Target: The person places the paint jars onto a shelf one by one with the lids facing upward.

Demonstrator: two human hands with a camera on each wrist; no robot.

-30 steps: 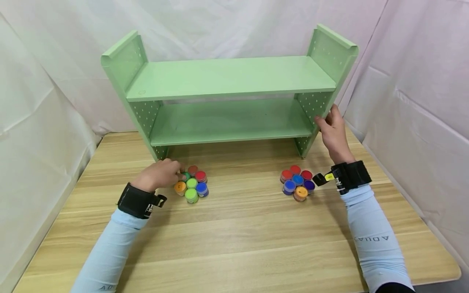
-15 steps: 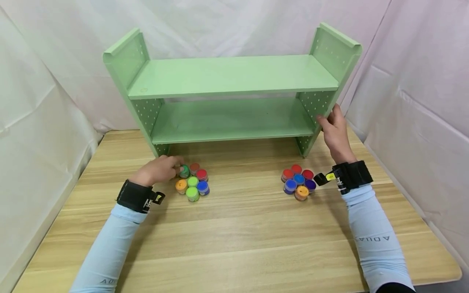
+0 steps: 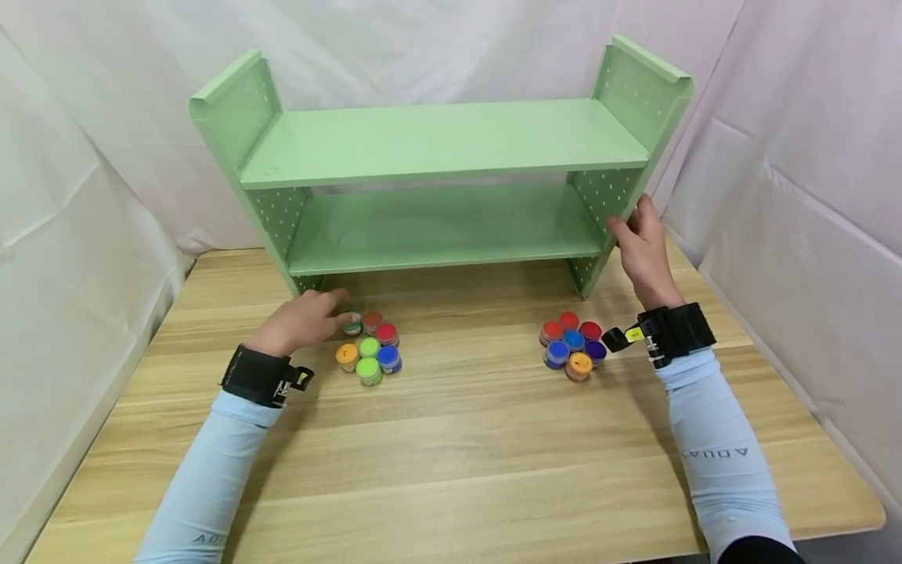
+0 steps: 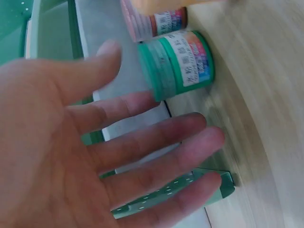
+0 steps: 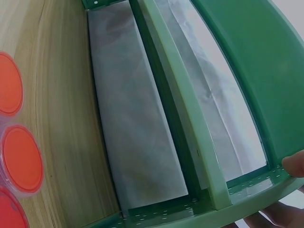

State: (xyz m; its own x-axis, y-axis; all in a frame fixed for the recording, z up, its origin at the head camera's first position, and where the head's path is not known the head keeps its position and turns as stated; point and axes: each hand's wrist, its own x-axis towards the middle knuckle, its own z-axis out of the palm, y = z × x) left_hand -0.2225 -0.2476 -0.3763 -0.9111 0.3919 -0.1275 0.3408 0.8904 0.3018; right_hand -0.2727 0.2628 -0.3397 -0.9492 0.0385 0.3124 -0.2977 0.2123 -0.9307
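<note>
- Sheeting (image 3: 451, 47), white and creased, hung behind the work area and down both sides; a seam runs down near the right-hand corner.
- Tabletop (image 3: 451, 454), pale wood grain with brown streaks, its near right corner rounded; soft shadows lie beside both forearms.
- Shelf unit (image 3: 444, 141), light green, two boards between perforated side panels, standing at the far part of the tabletop.
- Sleeves (image 3: 211, 478), light blue with dark lettering, on both forearms, each ending at a black wrist strap (image 3: 257, 376).
- Right hand (image 3: 644, 254), gripping the edge of the shelf unit's right side panel, thumb on the near face and fingers curled behind.
- Left hand (image 3: 299, 321), fingers extended and spread, grasping nothing; one fingertip meets the lid of a green jar.
- Right cluster (image 3: 574, 340), seven small jars with red, blue and orange lids, standing close together.
- Left cluster (image 3: 369, 347), seven jars grouped likewise, lids red, lime, blue, orange and green.
- Green jar (image 4: 176, 65), upright on the tabletop at the cluster's far left, just beside a reddish-brown-lidded jar.
</note>
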